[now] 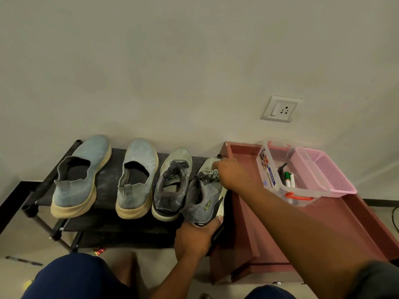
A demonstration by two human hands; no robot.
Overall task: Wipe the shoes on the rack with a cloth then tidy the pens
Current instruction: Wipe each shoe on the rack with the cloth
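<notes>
Several shoes stand in a row on a black rack: two blue slip-ons on the left, then a grey laced sneaker. The rightmost grey sneaker is tilted up at its heel, which my left hand grips from below. My right hand holds a small bunched cloth against the sneaker's toe and laces. Several pens lie in a clear plastic box to the right.
A reddish-brown cabinet stands right of the rack and carries the clear box and a pink mesh basket. A wall socket is above it. My knees fill the bottom edge. A cable lies at far right.
</notes>
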